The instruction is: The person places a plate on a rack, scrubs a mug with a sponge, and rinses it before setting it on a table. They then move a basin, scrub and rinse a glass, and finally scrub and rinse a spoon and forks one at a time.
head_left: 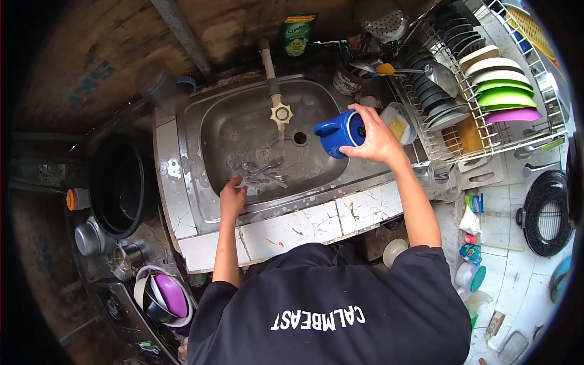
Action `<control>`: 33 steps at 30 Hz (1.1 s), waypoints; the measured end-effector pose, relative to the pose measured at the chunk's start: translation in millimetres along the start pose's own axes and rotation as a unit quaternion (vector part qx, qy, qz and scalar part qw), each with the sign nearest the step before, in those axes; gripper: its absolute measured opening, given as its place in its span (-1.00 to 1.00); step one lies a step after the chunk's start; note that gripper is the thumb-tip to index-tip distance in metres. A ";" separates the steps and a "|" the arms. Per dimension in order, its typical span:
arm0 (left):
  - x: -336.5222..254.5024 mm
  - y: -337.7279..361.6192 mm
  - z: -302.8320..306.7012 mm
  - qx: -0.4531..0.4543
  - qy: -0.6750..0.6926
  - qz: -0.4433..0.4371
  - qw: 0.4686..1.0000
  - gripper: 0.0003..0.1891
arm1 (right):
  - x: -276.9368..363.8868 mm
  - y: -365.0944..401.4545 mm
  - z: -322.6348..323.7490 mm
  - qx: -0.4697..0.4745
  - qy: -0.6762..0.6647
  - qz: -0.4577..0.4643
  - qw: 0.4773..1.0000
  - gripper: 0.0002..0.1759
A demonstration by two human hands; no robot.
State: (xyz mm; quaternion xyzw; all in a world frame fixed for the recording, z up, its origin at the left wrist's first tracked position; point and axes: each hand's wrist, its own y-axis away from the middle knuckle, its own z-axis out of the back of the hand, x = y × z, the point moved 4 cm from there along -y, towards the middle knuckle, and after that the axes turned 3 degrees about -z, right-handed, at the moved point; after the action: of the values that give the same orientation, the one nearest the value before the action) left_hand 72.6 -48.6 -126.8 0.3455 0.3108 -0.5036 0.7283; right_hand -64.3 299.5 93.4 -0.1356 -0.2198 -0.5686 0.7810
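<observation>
My right hand (378, 139) grips a blue mug (342, 135) by its rim and side. The mug is tilted over the right edge of the metal sink (213, 146), its handle pointing left. Low in the basin's left part is my left hand (233, 198), its fingers closed at the handle end of some cutlery. Several forks and spoons (264, 173) lie loose on the wet sink bottom beside those fingers. Above them a tap (280, 114) with a star-shaped knob points down into the basin, and water seems to run from it. Exactly which piece the left fingers hold is partly hidden.
A dish rack (480, 131) with plates and bowls stands at right, beside a container with a yellow sponge (398, 129). A green soap pouch (298, 35) is behind the sink. At left are a large black pot (118, 185) and a basin of dishes (163, 295). White tiles (286, 234) edge the counter.
</observation>
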 end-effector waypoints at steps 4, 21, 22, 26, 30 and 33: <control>-5.6 10.5 9.2 -0.020 0.033 0.003 0.999 -0.67 | -53.0 11.8 -47.5 0.169 -0.615 -0.147 0.756 -0.13; -5.7 11.1 20.8 0.175 -0.019 -0.092 0.980 -0.69 | 37.4 176.5 -40.7 -0.100 -0.641 -0.180 0.739 -0.27; 2.9 9.5 9.4 0.187 -0.012 -0.128 0.974 -0.70 | 41.8 208.6 -31.3 -0.143 -0.580 -0.221 0.771 -0.21; -30.5 26.5 -11.0 0.224 -0.053 -0.288 0.929 -0.73 | 52.9 370.2 -11.6 -0.293 -0.451 -0.386 0.749 -0.14; -76.8 41.6 -28.8 0.247 -0.063 -0.371 0.893 -0.75 | 79.5 557.5 -52.0 -0.515 -0.454 -0.511 0.518 -0.28; -114.1 60.0 -46.1 0.224 -0.030 -0.449 0.865 -0.76 | 133.0 662.0 -102.1 -0.563 -0.312 -0.644 0.413 -0.19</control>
State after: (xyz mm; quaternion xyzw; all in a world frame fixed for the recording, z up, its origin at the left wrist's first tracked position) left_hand 90.4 63.4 -50.2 0.3070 0.2892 -0.8421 0.3360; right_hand 616.6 351.7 96.3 -0.5317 -0.1018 -0.8194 -0.1885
